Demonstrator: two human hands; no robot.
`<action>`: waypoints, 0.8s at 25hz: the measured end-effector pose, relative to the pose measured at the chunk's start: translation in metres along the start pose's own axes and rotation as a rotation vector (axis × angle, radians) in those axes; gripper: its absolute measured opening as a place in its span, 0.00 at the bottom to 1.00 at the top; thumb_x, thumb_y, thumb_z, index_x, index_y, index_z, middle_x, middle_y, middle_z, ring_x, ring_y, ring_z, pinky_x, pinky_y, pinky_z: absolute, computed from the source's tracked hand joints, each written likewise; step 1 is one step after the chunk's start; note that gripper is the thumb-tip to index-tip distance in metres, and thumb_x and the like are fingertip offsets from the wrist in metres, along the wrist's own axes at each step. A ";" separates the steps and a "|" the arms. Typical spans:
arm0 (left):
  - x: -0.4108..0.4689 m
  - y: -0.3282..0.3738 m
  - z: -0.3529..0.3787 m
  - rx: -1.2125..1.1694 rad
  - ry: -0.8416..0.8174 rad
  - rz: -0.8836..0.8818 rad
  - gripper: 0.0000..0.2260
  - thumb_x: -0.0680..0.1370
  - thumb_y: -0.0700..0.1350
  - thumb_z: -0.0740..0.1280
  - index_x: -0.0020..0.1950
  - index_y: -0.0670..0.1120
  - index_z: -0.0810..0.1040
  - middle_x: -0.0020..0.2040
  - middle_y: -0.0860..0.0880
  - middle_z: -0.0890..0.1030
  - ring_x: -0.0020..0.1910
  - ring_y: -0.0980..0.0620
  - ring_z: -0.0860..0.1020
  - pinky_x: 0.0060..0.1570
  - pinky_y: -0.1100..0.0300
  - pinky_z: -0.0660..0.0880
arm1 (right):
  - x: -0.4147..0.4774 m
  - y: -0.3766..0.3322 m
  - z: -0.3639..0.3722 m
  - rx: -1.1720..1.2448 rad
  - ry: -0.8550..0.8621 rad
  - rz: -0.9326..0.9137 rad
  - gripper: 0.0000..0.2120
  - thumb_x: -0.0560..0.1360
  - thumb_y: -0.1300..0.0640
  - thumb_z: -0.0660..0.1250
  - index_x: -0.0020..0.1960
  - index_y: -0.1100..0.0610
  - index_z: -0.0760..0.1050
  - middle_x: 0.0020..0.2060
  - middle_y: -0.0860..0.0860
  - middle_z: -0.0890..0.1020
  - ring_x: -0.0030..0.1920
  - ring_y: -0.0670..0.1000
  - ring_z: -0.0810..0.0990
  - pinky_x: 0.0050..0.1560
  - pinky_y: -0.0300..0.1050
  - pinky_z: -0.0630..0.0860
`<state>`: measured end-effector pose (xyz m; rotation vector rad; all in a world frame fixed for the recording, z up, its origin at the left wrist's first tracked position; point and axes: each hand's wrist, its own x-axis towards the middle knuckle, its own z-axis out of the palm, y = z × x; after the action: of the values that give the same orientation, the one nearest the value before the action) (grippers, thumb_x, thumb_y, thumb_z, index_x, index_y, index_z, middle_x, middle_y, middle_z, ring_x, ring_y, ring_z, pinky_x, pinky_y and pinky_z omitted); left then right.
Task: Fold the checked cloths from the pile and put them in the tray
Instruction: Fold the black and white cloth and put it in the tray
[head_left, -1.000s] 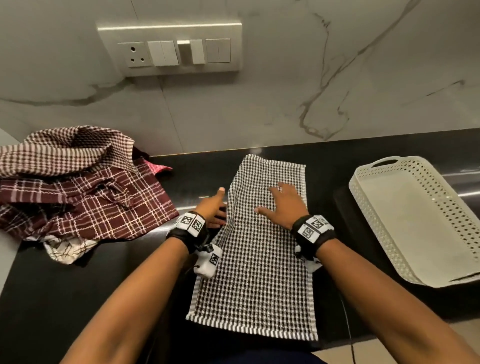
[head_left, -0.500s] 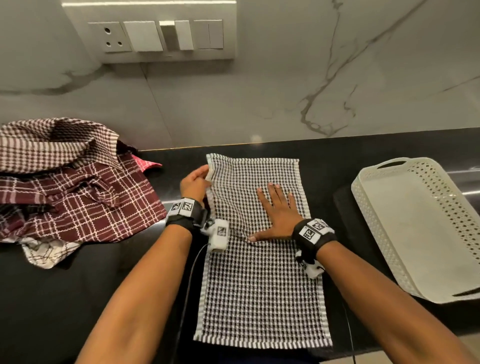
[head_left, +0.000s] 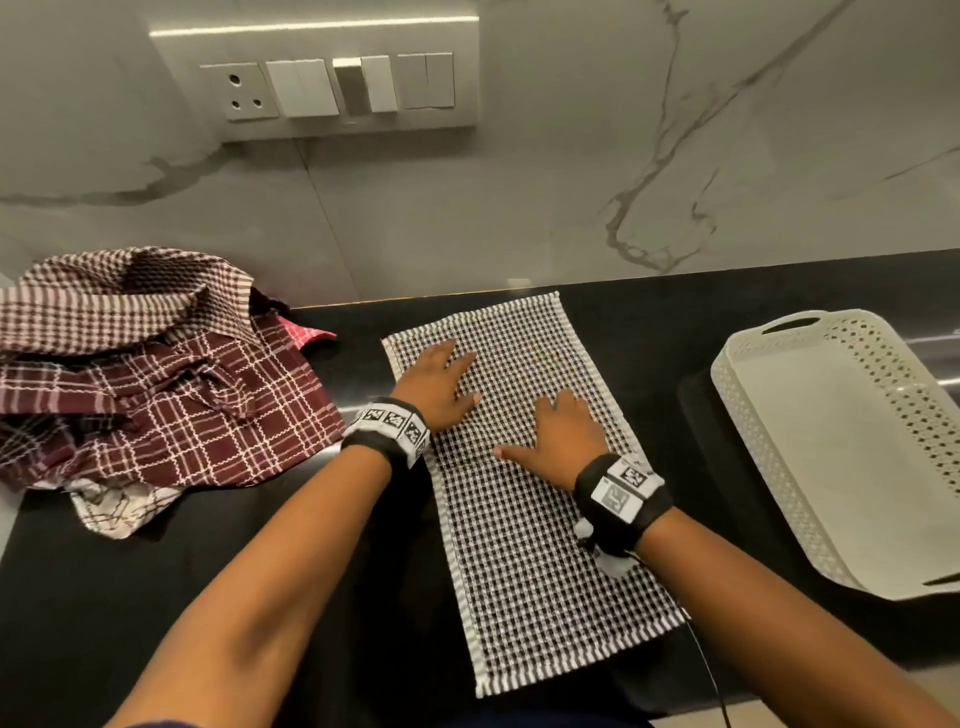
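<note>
A black-and-white checked cloth (head_left: 524, 551) lies as a long folded strip in the middle of the black counter, reaching from near the wall to the front edge. My left hand (head_left: 436, 384) lies flat on its far left part, fingers spread. Nearer the middle of the strip, my right hand (head_left: 563, 434) presses down flat, thumb pointing left. A pile of maroon and white checked cloths (head_left: 150, 384) sits crumpled at the left. The cream perforated tray (head_left: 769, 499) stands at the right with nothing in it.
The black counter (head_left: 104, 597) ends at a marble wall with a switch panel (head_left: 332, 78) above the cloth. A small white checked cloth (head_left: 114, 512) pokes out under the pile. The counter's front edge runs just below the strip's near end.
My left hand let go of the cloth's far left edge and now lies flat on top of it. My right hand stayed pressed on the strip. The camera shifted a little.
</note>
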<state>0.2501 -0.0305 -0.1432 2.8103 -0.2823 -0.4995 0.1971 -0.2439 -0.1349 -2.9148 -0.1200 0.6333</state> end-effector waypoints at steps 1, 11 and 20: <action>0.000 0.001 0.004 0.099 -0.065 -0.035 0.31 0.79 0.63 0.60 0.79 0.54 0.56 0.80 0.45 0.53 0.78 0.40 0.54 0.74 0.41 0.56 | -0.014 0.002 0.009 -0.059 -0.087 0.049 0.54 0.65 0.25 0.67 0.78 0.54 0.53 0.77 0.60 0.56 0.76 0.62 0.59 0.68 0.66 0.67; -0.154 -0.005 0.035 0.195 -0.037 -0.297 0.26 0.75 0.71 0.55 0.39 0.50 0.74 0.44 0.49 0.83 0.45 0.48 0.80 0.50 0.51 0.74 | -0.014 0.028 -0.029 -0.057 -0.334 -0.511 0.43 0.71 0.61 0.73 0.80 0.47 0.56 0.81 0.51 0.52 0.80 0.54 0.51 0.78 0.50 0.49; -0.127 0.029 0.075 0.014 -0.134 -0.252 0.54 0.64 0.81 0.54 0.80 0.54 0.39 0.80 0.45 0.37 0.79 0.42 0.39 0.74 0.37 0.42 | -0.045 0.139 -0.012 0.213 0.208 0.443 0.33 0.76 0.41 0.68 0.71 0.62 0.66 0.68 0.63 0.70 0.69 0.65 0.69 0.66 0.61 0.70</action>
<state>0.1016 -0.0446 -0.1628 2.8447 0.0452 -0.7454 0.1673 -0.3877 -0.1292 -2.7846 0.5926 0.3628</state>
